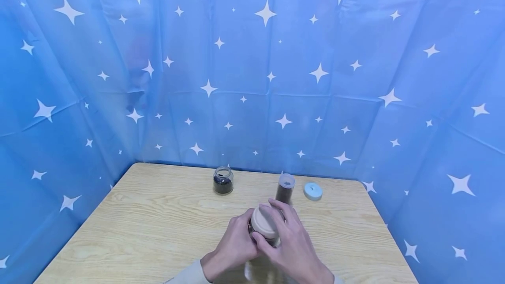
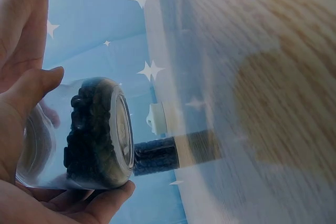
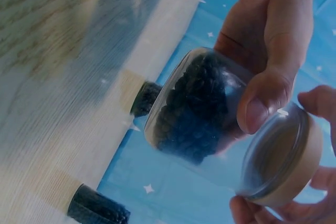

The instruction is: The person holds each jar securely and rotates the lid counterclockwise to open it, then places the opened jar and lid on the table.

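A clear jar (image 2: 94,135), partly filled with dark bean-like pieces (image 3: 194,108), is held over the near part of the table. My left hand (image 1: 240,239) grips its side, thumb on one face and fingers round the other. On the jar's mouth sits a beige lid (image 1: 263,222). My right hand (image 1: 293,241) holds this lid by its edge, thumb on the near side and fingers curled over the far side. In the right wrist view the lid's rim (image 3: 311,174) lies between the right thumb and fingers.
A small uncovered glass jar (image 1: 223,183) with dark contents stands at the back of the wooden table (image 1: 158,214). Just beyond the right hand is a tall clear container (image 1: 285,189) with dark filling. A light blue round lid (image 1: 313,191) lies to its right. A starry blue curtain (image 1: 244,69) surrounds the table.
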Demonstrator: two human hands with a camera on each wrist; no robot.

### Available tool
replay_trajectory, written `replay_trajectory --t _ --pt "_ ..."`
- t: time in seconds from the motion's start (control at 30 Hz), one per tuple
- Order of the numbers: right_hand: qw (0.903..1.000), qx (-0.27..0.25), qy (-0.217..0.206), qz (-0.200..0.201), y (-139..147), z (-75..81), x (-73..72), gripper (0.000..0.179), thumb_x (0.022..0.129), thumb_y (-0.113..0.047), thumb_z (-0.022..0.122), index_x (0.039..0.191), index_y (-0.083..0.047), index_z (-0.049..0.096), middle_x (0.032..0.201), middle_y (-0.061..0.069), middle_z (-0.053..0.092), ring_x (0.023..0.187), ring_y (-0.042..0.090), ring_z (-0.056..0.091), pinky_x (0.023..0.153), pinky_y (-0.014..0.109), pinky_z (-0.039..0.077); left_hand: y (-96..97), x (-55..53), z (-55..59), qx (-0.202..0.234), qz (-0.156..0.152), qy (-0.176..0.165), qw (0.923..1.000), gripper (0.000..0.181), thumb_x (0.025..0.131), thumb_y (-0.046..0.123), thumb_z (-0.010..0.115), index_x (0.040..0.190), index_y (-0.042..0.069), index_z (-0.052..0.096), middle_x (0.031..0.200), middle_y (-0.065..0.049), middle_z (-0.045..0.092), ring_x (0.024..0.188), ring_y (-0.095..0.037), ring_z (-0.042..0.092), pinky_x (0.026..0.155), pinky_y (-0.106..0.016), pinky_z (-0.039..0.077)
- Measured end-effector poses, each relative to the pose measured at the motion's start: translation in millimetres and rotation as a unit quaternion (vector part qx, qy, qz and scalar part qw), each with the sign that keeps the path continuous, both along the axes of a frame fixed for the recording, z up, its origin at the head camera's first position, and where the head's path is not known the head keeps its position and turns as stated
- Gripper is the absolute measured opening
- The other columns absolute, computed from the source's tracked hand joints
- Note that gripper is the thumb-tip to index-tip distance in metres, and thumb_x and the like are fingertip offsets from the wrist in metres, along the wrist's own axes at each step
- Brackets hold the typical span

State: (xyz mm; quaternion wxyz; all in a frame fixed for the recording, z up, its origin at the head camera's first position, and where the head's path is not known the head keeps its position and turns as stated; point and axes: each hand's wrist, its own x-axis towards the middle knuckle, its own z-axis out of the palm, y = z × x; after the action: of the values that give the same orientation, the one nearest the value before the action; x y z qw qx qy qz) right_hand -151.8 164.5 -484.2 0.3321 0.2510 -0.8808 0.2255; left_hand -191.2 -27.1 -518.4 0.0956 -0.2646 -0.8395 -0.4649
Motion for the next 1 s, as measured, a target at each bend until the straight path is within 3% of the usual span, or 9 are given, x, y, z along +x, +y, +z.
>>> replay_trajectory --t 0.2,0.77,1.0 --pt "0.9999 -0.007 -0.007 0.006 -0.6 0.1 -1.2 0.060 0.097 -0.040 0.095 0.150 -0.024 0.073 0.156 0.013 0.070 0.136 0.031 0.073 0.097 0.050 0.070 -1.7 -0.1 1.4 0.006 -0.001 -0.016 0.9998 0.054 0.077 0.009 0.093 0.128 0.013 0.074 0.110 -0.001 0.085 0.097 -0.001 0.076 0.083 -0.022 0.065" --pt "0.9999 -0.009 0.000 0.014 3.0 3.1 -3.0 0.057 0.096 -0.037 0.095 0.148 -0.026 0.074 0.154 0.011 0.070 0.135 0.029 0.072 0.094 0.046 0.069 1.2 -2.7 2.0 0.001 0.000 -0.010 0.9999 0.056 0.077 0.011 0.096 0.129 0.011 0.075 0.111 -0.002 0.086 0.099 -0.003 0.078 0.085 -0.023 0.066" --pt "0.9991 -0.008 -0.030 0.030 7.8 4.9 -3.3 0.062 0.094 -0.035 0.097 0.150 -0.027 0.072 0.159 0.005 0.067 0.141 0.026 0.069 0.101 0.043 0.069 1.7 -1.5 2.2 0.008 -0.004 -0.025 0.9996 0.060 0.077 0.016 0.100 0.131 0.012 0.074 0.115 -0.002 0.086 0.104 -0.004 0.079 0.089 -0.024 0.067"
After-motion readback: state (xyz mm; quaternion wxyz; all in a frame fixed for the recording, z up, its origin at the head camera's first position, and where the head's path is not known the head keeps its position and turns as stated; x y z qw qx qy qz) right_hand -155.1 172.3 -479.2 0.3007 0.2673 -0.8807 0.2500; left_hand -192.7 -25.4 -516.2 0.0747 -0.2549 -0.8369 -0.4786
